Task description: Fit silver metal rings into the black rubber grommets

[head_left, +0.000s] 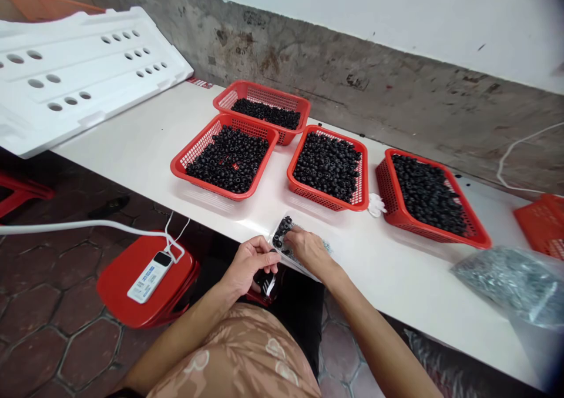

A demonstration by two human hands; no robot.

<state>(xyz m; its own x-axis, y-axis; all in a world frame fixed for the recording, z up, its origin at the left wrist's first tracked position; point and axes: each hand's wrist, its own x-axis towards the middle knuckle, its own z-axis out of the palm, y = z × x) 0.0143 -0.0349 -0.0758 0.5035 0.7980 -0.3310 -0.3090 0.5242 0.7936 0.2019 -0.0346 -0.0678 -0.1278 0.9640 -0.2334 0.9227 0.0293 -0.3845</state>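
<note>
My left hand [250, 264] is at the table's front edge, thumb and forefinger closed on a small black ring-shaped part [272, 250], mostly covered by the fingers. To its right, my right hand [308, 249] reaches down into a shallow clear tray [288, 261]. Its fingers are bent together, and whatever they pinch is hidden. Loose black ring-shaped parts [282, 228] lie at the tray's left end. Small shiny metal pieces [326, 246] show beside the right hand.
Red baskets of black parts stand behind my hands, including a middle one [291, 183] and a right one [390, 210]. A bag of metal pieces [513, 283] lies at right. White foam board [101, 95] is at left. A power bank [150, 277] rests on a red stool [115, 280].
</note>
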